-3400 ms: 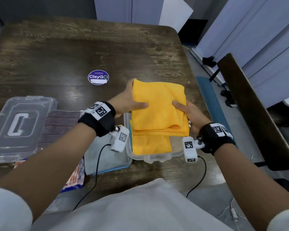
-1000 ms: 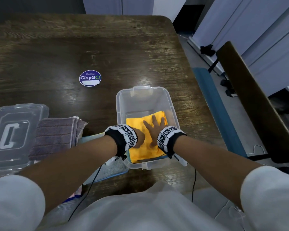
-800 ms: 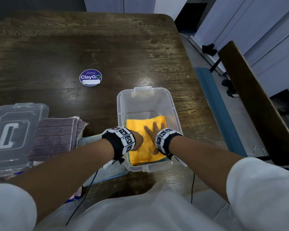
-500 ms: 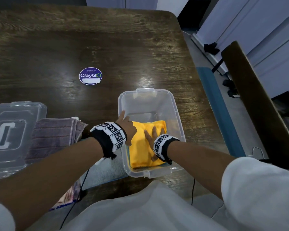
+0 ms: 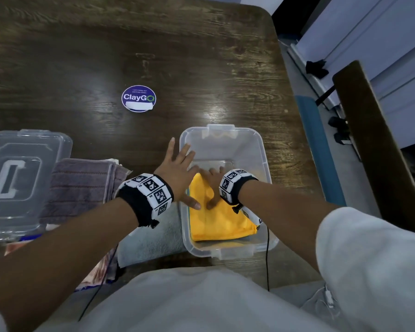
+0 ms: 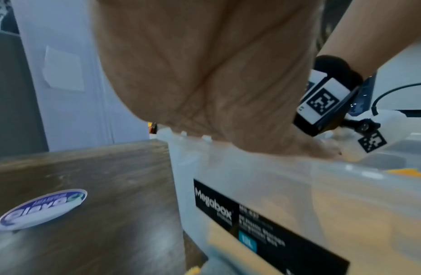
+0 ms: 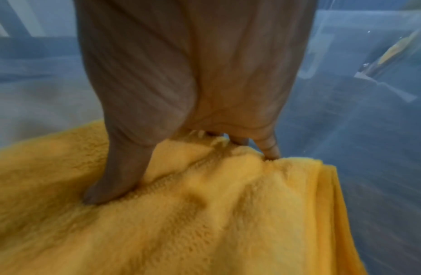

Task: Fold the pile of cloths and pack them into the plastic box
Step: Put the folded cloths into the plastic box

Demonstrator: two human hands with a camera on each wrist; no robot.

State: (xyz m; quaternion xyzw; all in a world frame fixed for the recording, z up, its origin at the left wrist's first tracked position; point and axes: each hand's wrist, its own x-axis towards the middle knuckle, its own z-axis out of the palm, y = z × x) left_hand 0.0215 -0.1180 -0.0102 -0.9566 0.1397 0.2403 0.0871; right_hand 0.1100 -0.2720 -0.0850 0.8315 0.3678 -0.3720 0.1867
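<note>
— So, from the head view, where's the yellow cloth (image 5: 223, 224)?
— Folded, in the near half of the plastic box (image 5: 261, 149) on the tabletop (image 5: 82, 68). The left grip (image 5: 177, 173) is spread wide over the box's left rim, holding nothing.
— And the left wrist view?
— Blurred; its palm sits just above that rim.
— Right wrist view?
— The right grip (image 7: 193, 74) lies flat inside the box, thumb and fingertips pressing into the cloth, closed round nothing.

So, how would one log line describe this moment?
stage: packing; yellow cloth: in plastic box; right hand: pressing cloth down; left hand: open at box rim; purple towel: outside box
</note>
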